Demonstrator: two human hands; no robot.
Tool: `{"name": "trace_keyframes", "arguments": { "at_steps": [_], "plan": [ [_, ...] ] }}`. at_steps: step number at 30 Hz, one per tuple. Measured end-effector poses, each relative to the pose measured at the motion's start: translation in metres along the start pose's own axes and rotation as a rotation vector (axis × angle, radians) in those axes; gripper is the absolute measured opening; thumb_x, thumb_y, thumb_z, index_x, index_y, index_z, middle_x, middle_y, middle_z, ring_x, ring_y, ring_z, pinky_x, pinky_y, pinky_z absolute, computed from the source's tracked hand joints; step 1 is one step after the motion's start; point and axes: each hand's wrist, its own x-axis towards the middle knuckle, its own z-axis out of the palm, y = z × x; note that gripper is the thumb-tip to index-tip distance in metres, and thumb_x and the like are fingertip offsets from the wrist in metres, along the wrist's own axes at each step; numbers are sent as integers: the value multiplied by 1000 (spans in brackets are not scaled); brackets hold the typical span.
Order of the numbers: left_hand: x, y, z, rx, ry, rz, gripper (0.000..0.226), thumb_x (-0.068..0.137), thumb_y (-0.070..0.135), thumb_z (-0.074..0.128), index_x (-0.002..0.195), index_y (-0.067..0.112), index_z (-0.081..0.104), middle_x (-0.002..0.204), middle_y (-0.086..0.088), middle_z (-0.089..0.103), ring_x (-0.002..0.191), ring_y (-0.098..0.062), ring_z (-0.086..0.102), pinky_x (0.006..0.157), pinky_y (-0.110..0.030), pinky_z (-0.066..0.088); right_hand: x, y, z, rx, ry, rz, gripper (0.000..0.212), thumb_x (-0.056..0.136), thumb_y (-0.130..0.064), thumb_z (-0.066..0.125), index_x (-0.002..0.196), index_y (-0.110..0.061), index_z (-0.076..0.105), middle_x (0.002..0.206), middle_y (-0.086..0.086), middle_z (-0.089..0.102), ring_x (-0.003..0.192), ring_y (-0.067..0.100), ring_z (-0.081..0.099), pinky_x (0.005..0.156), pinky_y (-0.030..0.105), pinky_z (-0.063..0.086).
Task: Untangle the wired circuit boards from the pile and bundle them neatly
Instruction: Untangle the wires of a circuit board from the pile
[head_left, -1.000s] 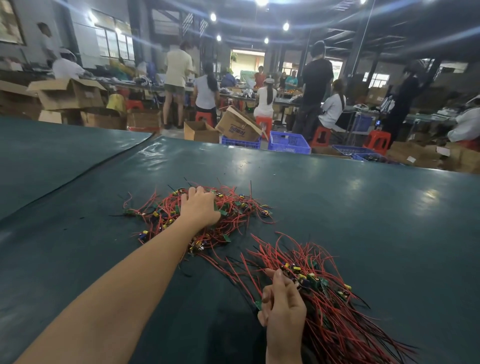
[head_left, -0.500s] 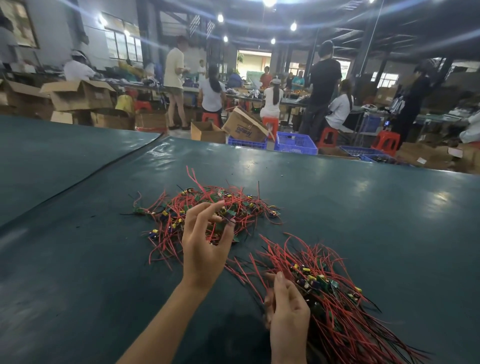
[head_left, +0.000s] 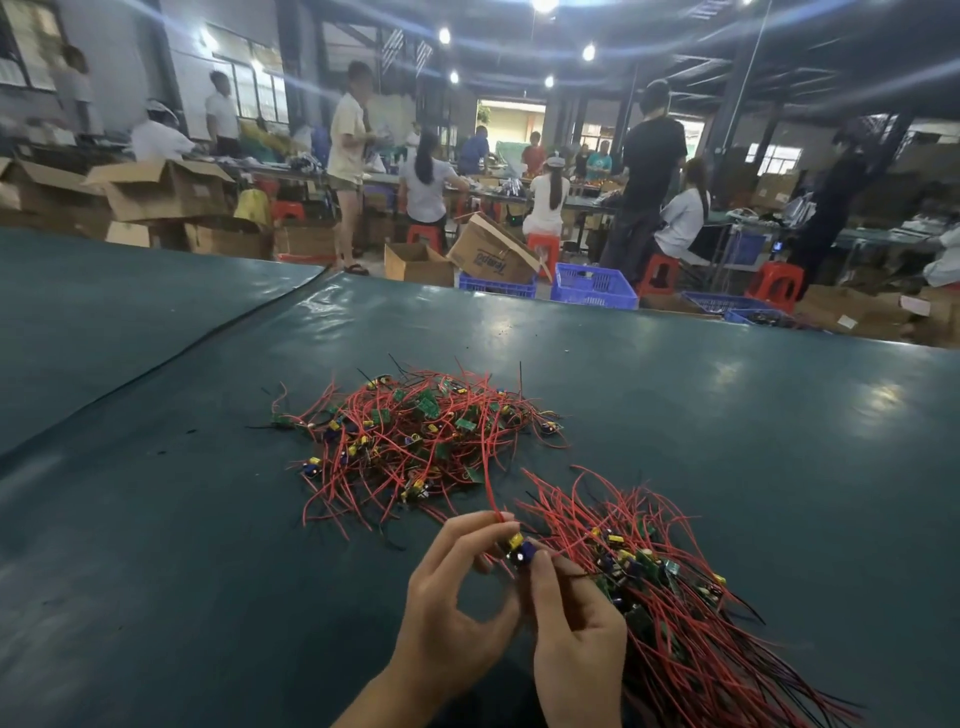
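A tangled pile of small green circuit boards with red and black wires (head_left: 415, 436) lies on the dark green table (head_left: 727, 441). A combed bundle of the same wired boards (head_left: 665, 587) lies nearer, to the right, wires fanning toward the lower right. My left hand (head_left: 457, 608) pinches one wired circuit board (head_left: 519, 548) with yellow and blue parts; its red wire runs up toward the pile. My right hand (head_left: 571, 644) touches that board with its fingertips and holds the near end of the bundle.
A seam in the table cover (head_left: 218, 332) runs diagonally at the left. Beyond the far table edge stand cardboard boxes (head_left: 488, 254), blue crates (head_left: 592, 286), red stools and several people at workbenches.
My left hand left the far pile and came back to my right hand, bringing one wired board with it. The right hand stayed on the bundle.
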Motion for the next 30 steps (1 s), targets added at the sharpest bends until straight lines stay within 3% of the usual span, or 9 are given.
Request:
{"name": "trace_keyframes", "arguments": {
  "at_steps": [5,8,11,15,18,21,23,27,30],
  "plan": [
    [-2,8,4,-190,50,-171,24,80,14,61,102,23,67,105,6,65,91,-18,65,70,-26,53,3,0,-5,7,71,-1,7,85,-21,65,82,-18,70,64,1,66,57,14,58,55,26,47],
    [-1,9,5,-300,99,-338,2,81,24,62,82,25,62,86,-3,64,75,-18,62,66,-28,50,4,-1,-9,25,38,36,12,90,-20,58,83,-12,62,57,-1,57,49,9,50,46,22,42],
    [-2,6,4,-340,133,-436,21,80,31,65,70,17,52,75,-10,61,63,-29,57,58,-40,49,4,0,-10,58,14,65,18,94,-18,53,79,-13,63,56,-2,54,48,9,48,46,21,39],
    [-2,1,3,-262,31,-458,41,87,41,58,60,10,63,64,-10,64,51,-21,60,49,-26,47,5,-1,-10,95,41,69,25,96,-18,51,74,-16,63,51,-4,51,42,7,44,40,17,37],
    [-3,-1,3,-251,-116,-612,63,96,50,46,52,9,65,57,-5,67,51,-17,61,54,-28,47,5,-4,-10,140,10,55,28,94,-26,49,72,-19,64,50,-3,49,37,8,37,33,19,30],
    [-3,-1,3,-239,-209,-731,69,93,61,42,45,11,47,45,2,47,42,-17,42,49,-34,34,3,-4,-9,149,-51,70,30,85,-36,48,76,-11,60,49,-2,45,37,8,34,33,18,28],
    [-2,0,4,-272,-236,-747,68,90,64,42,49,10,43,48,0,43,45,-13,39,50,-29,31,2,-3,-8,129,-73,84,34,85,-38,46,79,-6,56,49,-2,45,37,9,35,34,18,29],
    [3,1,3,-437,-217,-824,40,77,51,62,77,12,72,68,-5,70,59,-14,63,56,-20,48,2,-4,-9,99,-59,109,33,97,-30,42,80,-5,54,48,-3,45,37,9,36,34,18,30],
    [4,-2,1,-489,-143,-857,38,70,51,68,85,16,76,66,-7,69,58,-16,63,52,-22,48,4,-3,-10,89,-41,124,31,99,-26,43,81,-6,57,49,-3,48,38,8,37,34,18,29]
  ]
}}
